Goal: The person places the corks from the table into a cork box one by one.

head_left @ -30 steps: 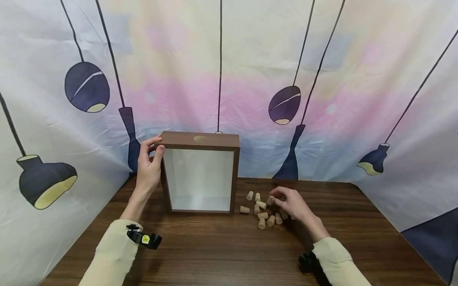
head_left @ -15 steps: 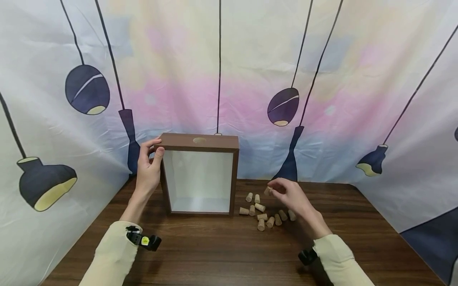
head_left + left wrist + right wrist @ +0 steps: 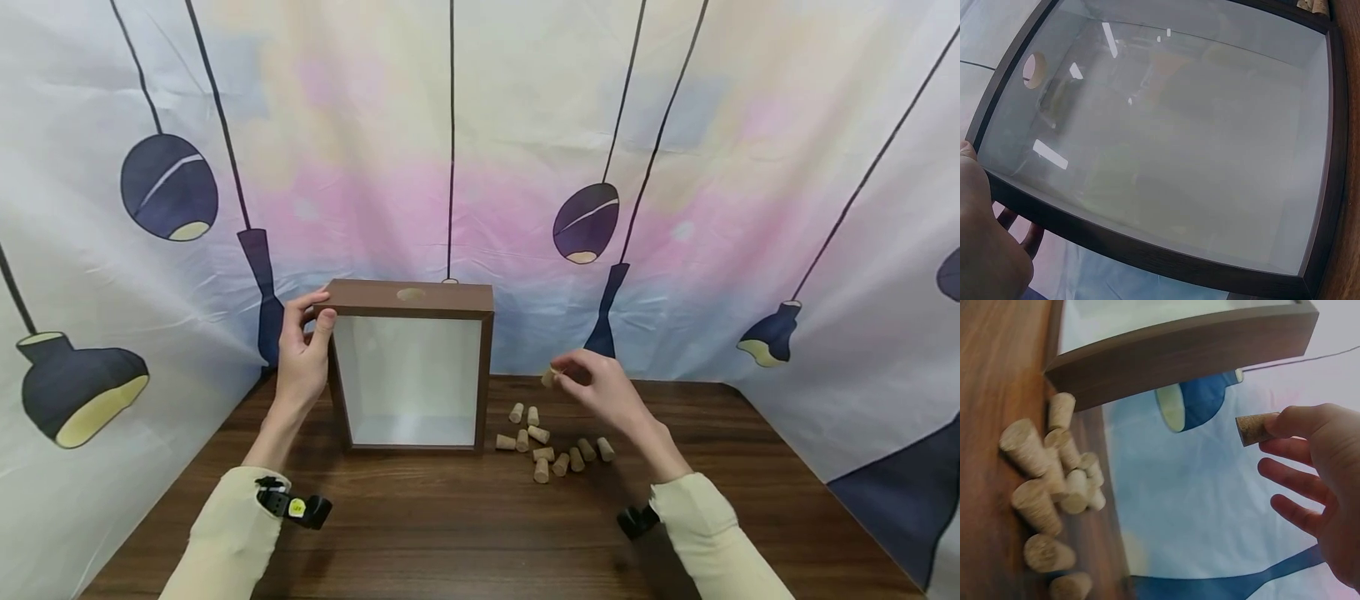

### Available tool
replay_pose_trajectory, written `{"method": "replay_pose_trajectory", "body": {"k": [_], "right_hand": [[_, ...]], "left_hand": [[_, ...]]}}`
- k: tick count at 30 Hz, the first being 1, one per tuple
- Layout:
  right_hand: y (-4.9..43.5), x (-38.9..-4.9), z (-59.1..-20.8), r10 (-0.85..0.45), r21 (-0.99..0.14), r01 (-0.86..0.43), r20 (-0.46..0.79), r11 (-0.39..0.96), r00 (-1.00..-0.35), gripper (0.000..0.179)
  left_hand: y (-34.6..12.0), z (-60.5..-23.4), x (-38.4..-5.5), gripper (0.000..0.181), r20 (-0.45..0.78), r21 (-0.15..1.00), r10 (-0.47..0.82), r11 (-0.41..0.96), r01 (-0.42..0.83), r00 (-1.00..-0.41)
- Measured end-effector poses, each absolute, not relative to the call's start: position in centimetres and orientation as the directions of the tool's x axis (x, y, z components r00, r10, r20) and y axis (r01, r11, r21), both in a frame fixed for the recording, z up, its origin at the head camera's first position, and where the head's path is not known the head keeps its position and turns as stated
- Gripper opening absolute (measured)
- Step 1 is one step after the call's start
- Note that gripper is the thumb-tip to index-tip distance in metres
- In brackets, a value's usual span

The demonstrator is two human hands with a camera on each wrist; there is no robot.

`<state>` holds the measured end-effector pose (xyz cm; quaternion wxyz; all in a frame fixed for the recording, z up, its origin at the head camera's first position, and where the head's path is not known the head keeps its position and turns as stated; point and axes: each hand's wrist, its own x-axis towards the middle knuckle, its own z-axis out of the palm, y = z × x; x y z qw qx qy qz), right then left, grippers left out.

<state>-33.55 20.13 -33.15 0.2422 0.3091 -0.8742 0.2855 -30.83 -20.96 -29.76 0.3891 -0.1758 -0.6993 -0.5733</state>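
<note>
Gripping the top left corner of an upright brown shadow box [image 3: 411,367], the left hand [image 3: 302,358] steadies it at the far side of the worktop [image 3: 465,533]. Right of the box, loose corks [image 3: 551,446] lie scattered. Above them, the right hand [image 3: 607,392] pinches one cork [image 3: 550,377] in its grip, lifted clear of the pile
</note>
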Motion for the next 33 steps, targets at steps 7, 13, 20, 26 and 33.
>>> {"method": "replay_pose_trajectory", "body": {"k": [7, 13, 20, 26, 33], "right_hand": [[19.1, -33.3, -31.0, -0.427, -0.29, -0.725, 0.651, 0.624, -0.628, 0.018], [18.3, -33.1, -29.1, -0.443, -0.245, -0.754, 0.683, 0.61, -0.581, 0.018], [17.3, -32.7, -26.5, -0.459, -0.211, -0.774, 0.701, 0.597, -0.545, 0.019], [15.9, -32.3, -24.1, -0.47, -0.181, -0.802, 0.729, 0.569, -0.497, 0.02], [14.4, -32.2, -21.7, -0.49, -0.153, -0.84, 0.752, 0.521, -0.441, 0.017]], "left_hand": [[-21.1, -29.8, -30.6, 0.034, 0.746, 0.664, -0.202, 0.296, 0.687, -0.634], [-21.1, -29.7, -30.6, 0.033, 0.752, 0.657, -0.196, 0.3, 0.692, -0.629], [-20.9, -29.8, -31.0, 0.034, 0.753, 0.657, -0.197, 0.285, 0.698, -0.628], [-20.8, -29.7, -30.9, 0.034, 0.753, 0.656, -0.204, 0.295, 0.694, -0.625], [-20.9, -29.9, -31.1, 0.034, 0.761, 0.647, -0.203, 0.299, 0.701, -0.616]]}}
